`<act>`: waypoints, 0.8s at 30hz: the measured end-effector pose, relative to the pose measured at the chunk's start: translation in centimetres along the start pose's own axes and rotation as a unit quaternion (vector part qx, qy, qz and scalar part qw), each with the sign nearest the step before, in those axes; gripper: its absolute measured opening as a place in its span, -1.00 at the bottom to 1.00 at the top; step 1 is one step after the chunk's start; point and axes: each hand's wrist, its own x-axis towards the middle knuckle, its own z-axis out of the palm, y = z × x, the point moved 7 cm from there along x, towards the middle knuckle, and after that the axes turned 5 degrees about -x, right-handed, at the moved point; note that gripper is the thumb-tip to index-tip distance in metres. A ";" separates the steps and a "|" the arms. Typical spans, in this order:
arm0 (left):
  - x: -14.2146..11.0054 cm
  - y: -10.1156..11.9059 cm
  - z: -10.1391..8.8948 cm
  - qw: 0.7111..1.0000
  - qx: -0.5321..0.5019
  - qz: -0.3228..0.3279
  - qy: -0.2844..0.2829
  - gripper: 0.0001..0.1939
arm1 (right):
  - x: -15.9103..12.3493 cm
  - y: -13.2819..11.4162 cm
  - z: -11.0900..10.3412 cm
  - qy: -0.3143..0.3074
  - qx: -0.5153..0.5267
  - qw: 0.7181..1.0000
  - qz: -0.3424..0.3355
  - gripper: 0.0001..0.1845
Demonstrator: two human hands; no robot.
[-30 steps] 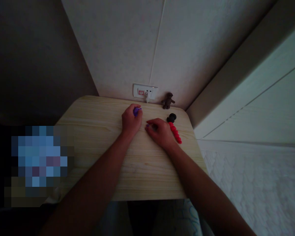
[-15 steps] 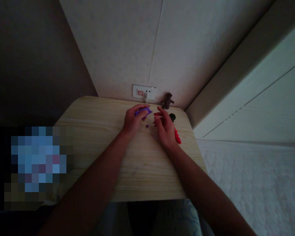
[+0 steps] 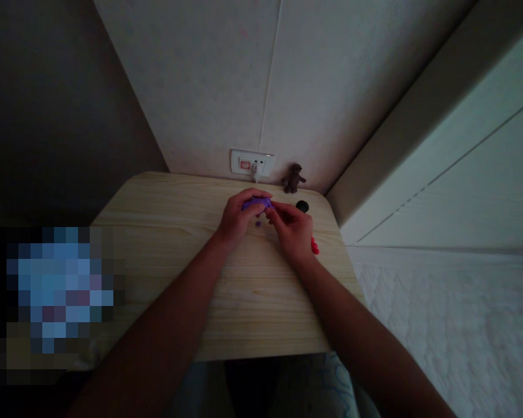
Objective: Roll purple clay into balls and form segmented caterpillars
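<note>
Both hands meet near the far edge of a light wooden table [image 3: 169, 244]. My left hand [image 3: 237, 217] curls its fingers round a soft purple lump [image 3: 256, 203], which looks like modelling clay. My right hand [image 3: 291, 227] pinches the right end of the same lump with thumb and fingertips. A tiny purple crumb [image 3: 258, 223] lies on the table just below the lump. A red clay strip [image 3: 314, 247] shows at the right edge of my right hand, mostly hidden by it. A small black piece [image 3: 302, 206] lies just beyond my right hand.
A small brown figure [image 3: 293, 178] stands at the table's far edge against the wall. A white wall socket [image 3: 251, 162] with a plug in it sits left of the figure. A white quilted bed [image 3: 440, 313] borders the table on the right. The room is dim.
My right hand rose from the table by the red strip and moved left to the purple lump. My left hand lifted the lump and turned it toward the right hand.
</note>
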 end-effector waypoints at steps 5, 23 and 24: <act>-0.2 0.3 0.3 0.999 0.028 0.005 -0.020 -0.74 | 0.2 0.0 0.3 -0.011 0.067 0.997 0.046 -0.63; -0.3 0.4 0.9 0.998 0.052 -0.028 0.006 -0.71 | -0.2 -0.8 -0.5 0.045 -0.039 0.998 -0.035 -0.87; -0.3 0.3 0.7 0.999 0.038 -0.028 0.009 -0.72 | -0.2 -0.7 -0.4 0.039 -0.037 0.998 -0.037 -0.85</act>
